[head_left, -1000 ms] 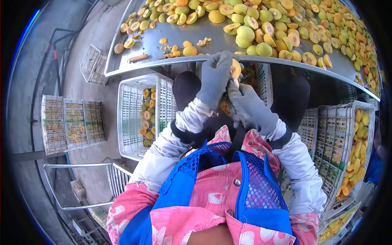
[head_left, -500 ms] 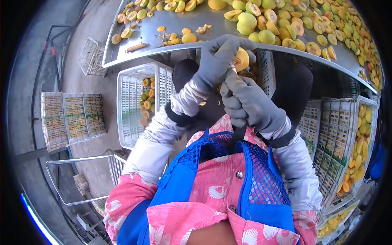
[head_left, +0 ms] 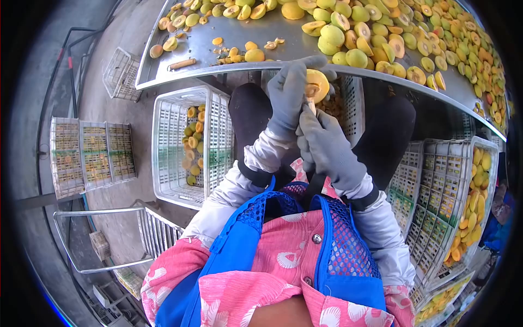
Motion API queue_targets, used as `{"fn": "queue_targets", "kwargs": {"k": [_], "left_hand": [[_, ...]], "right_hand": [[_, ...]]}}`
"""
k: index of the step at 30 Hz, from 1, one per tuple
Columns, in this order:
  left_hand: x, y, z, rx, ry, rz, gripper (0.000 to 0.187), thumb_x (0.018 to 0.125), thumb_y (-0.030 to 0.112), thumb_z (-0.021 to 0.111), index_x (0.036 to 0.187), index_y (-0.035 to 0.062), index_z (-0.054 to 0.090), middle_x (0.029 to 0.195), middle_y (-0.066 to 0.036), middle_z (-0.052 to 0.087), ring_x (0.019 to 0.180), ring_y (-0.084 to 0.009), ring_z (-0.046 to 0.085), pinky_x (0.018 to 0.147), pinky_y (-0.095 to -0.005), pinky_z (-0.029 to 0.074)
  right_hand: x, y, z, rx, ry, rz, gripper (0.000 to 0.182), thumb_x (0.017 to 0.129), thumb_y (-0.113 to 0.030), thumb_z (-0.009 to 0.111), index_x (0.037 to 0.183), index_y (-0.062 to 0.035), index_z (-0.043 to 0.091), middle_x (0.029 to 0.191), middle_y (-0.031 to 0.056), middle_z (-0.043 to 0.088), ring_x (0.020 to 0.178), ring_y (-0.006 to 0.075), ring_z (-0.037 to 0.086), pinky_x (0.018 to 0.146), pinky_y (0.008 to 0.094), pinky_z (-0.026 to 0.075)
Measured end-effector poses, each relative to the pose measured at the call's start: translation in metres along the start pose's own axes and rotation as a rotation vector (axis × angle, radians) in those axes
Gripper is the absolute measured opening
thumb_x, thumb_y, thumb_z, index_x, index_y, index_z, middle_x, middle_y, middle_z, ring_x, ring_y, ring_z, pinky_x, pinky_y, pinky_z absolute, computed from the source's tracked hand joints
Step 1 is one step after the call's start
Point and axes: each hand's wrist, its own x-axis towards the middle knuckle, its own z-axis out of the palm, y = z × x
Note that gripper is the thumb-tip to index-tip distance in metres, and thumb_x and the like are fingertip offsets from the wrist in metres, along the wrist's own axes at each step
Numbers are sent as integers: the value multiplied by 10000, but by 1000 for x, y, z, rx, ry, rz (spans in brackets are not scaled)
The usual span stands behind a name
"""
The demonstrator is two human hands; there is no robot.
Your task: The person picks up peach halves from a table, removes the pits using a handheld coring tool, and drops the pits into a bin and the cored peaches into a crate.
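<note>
My gloved left hand [head_left: 287,92] is wrapped around a halved yellow peach [head_left: 318,83], its cut face and brownish pit hollow turned up toward me. Just below it, my gloved right hand [head_left: 330,148] grips a slim hand tool [head_left: 311,103] with a pale end. That end touches or nearly touches the lower edge of the fruit; most of the tool is hidden in the fist. Both hands are in front of the metal table's near edge, above my lap.
The metal table [head_left: 207,59] carries heaped peach halves [head_left: 376,41] and a brown stick-like piece [head_left: 182,64]. A white crate [head_left: 163,147] with peach halves stands left of my knees. Stacked crates [head_left: 436,201] of fruit stand at right, a metal-framed stool [head_left: 109,240] at lower left.
The peach half now faces up more fully, showing its cut side. Both hands have shifted slightly, the right one a little lower, still gripping the tool.
</note>
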Motion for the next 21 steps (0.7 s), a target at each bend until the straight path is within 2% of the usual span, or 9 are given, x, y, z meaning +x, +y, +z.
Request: {"fn": "queue_targets", "kwargs": {"k": [2,3,5,7,12,14,16,19,21], "left_hand": [[-2,6,-3,-155,-95,-239,527,968,411,430,1104,-68,603,911,-196,683,694,-220,660,620,-296,567],[-2,9,-1,-158,-93,-238,527,968,411,430,1104,-68,603,911,-196,683,694,-220,660,620,-296,567],[-1,19,-2,-203,-182,-410,535,952,423,417,1082,-60,608,894,-199,679,690,-235,656,615,-321,568],[7,-3,-14,-225,-313,-238,565,960,463,437,1055,-59,630,878,-195,683,700,-232,668,635,-304,557],[1,1,-16,-31,-212,-241,551,970,433,453,1008,-81,648,816,-201,688,714,-213,673,659,-286,553],[1,-2,-24,-61,-229,-233,556,970,438,447,1009,-78,647,812,-203,688,703,-214,670,650,-287,552],[-1,1,-25,-100,-251,-235,560,970,443,440,1009,-76,647,809,-205,687,692,-214,667,641,-287,550],[-3,8,-31,-157,-110,-293,519,1000,416,361,1019,-28,629,834,-180,683,650,-213,662,624,-311,563],[-1,-25,-43,-760,149,-252,506,987,450,363,1052,8,600,842,-162,668,651,-232,643,579,-327,552]], "right_hand": [[-9,-10,-7,70,-80,93,361,1001,-427,458,818,-116,463,545,-42,356,388,67,291,358,252,263],[-12,-14,-8,140,-162,181,371,1002,-443,453,810,-126,461,534,-48,338,383,64,277,355,253,249],[-13,-11,-6,81,-164,164,391,1004,-466,439,796,-136,461,519,-56,307,370,61,260,345,251,223],[-6,-8,-8,146,-186,166,407,980,-474,484,820,-100,461,537,-36,342,375,72,298,346,270,278],[6,-1,-17,196,-248,251,386,993,-460,468,801,-126,461,517,-48,318,357,77,273,342,264,231],[7,4,-18,212,-325,219,388,992,-468,469,799,-131,459,515,-53,311,356,70,263,339,255,216],[8,7,-7,161,-267,182,392,991,-471,471,798,-131,457,514,-53,310,354,67,257,337,252,210],[13,12,0,95,-223,123,395,992,-463,477,805,-116,462,517,-52,327,355,62,280,327,244,234],[20,20,-4,65,-230,26,400,993,-463,475,810,-107,467,517,-50,339,354,60,301,320,248,258]]}}
